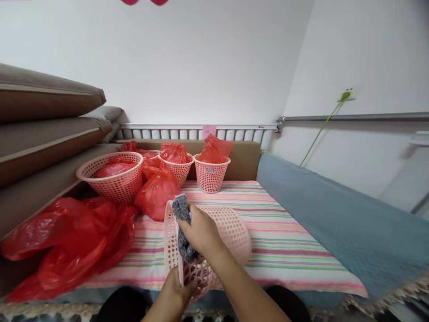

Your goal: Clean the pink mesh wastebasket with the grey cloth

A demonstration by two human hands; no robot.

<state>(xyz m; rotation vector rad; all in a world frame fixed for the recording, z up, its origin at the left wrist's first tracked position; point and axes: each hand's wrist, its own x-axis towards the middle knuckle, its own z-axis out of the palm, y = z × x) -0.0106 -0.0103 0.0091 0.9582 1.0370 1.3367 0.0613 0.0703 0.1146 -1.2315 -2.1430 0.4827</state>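
Observation:
A pink perforated plastic basket (231, 228) lies on its side on the striped cloth, its open rim turned to the left. My left hand (177, 288) grips the lower part of that rim, fingers wrapped round it. In my right hand (203, 230) is a grey cloth (184, 241), folded over the rim and pressed against the basket's upper side. Part of the cloth hangs down along the rim. The fingertips of both hands are partly hidden by the basket and the cloth.
Upright pink baskets (210, 176) holding red plastic bags stand at the back. Loose red bags (80, 237) lie at the left, beside stacked cushions (50, 129). The striped cloth (278, 241) covers the surface; a blue-covered edge (335, 214) runs along the right.

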